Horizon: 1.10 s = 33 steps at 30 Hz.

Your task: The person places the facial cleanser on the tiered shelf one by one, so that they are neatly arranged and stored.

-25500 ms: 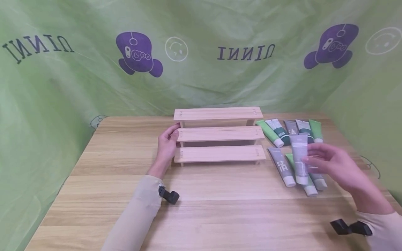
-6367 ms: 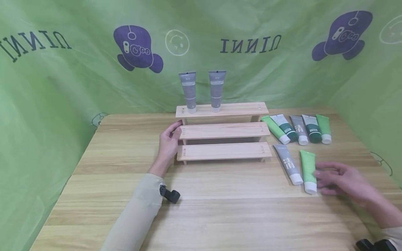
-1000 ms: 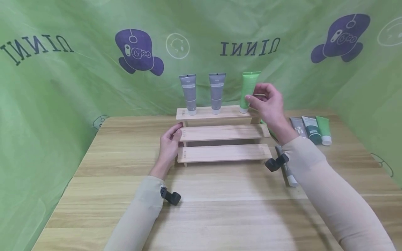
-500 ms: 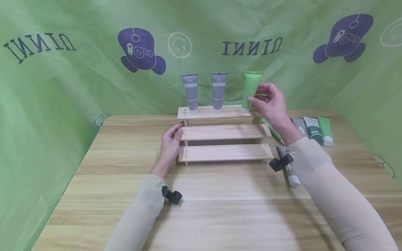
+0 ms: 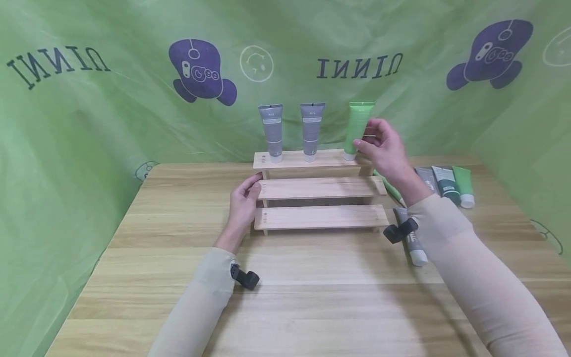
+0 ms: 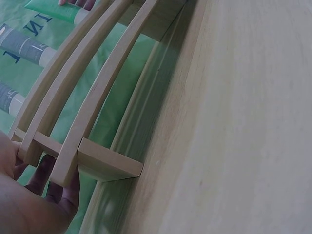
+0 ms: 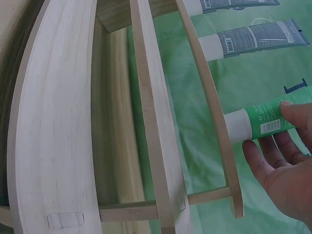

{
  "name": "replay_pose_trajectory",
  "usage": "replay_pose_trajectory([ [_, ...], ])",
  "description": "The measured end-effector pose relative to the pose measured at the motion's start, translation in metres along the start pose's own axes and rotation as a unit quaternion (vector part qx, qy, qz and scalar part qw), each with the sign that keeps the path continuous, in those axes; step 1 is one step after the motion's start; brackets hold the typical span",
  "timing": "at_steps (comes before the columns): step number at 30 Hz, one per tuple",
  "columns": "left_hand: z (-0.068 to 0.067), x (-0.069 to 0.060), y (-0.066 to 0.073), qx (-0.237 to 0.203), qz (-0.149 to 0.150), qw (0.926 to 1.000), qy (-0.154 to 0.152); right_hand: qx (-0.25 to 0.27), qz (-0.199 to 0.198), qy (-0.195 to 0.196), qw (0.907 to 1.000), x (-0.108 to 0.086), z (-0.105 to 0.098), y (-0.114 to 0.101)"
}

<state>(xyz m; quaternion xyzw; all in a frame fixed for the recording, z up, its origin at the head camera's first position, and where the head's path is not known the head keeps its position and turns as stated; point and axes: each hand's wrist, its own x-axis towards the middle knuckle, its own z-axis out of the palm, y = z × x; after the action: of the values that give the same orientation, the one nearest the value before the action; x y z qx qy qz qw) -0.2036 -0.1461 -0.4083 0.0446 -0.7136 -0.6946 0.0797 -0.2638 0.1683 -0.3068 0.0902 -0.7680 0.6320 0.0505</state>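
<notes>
One green cloth (image 5: 285,27) hangs behind it all; below that, the wood-grain table (image 5: 312,307). On it, a three-tier wooden rack (image 5: 318,188). Left hand (image 5: 241,203): thumb and fingers clamped on the rack's left end, presumably steadying it. Right hand (image 5: 387,151): thumb and fingers pinching the green tube (image 5: 358,124) from its right side.

That tube is cap-down, about upright, at the right part of the top tier (image 5: 332,158), well apart from two grey tubes (image 5: 312,130) standing on the same board. Right of the rack, loose tubes (image 5: 464,184) lie flat on the table, some partly hidden by the right sleeve (image 5: 473,267).

Step in hand, from where I stand: setting the green tube down. Its white cap (image 5: 350,156) seems to meet the board; can't tell whether it bears the weight. Next move calls for seating that cap flat, then easing the pinch off without tipping anything.
</notes>
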Motion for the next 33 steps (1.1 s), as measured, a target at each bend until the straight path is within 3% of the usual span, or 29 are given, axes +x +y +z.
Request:
replay_pose_trajectory([
  [10, 0.001, -0.001, 0.000, -0.003, -0.001, 1.0000, 0.000, -0.050, 0.031, -0.016, 0.9981, -0.009, -0.021, 0.000],
  [19, -0.001, 0.000, 0.001, -0.001, -0.004, 1.0000, -0.002, -0.024, 0.056, -0.012, 0.9981, -0.030, -0.044, 0.003],
  [26, -0.003, 0.000, -0.001, -0.003, -0.007, 1.0000, 0.002, -0.031, 0.089, -0.032, 0.9950, -0.058, -0.060, 0.015],
  [33, -0.002, 0.000, 0.001, 0.000, -0.003, 1.0000, -0.006, -0.036, 0.091, -0.065, 0.9930, -0.096, -0.085, 0.041],
])
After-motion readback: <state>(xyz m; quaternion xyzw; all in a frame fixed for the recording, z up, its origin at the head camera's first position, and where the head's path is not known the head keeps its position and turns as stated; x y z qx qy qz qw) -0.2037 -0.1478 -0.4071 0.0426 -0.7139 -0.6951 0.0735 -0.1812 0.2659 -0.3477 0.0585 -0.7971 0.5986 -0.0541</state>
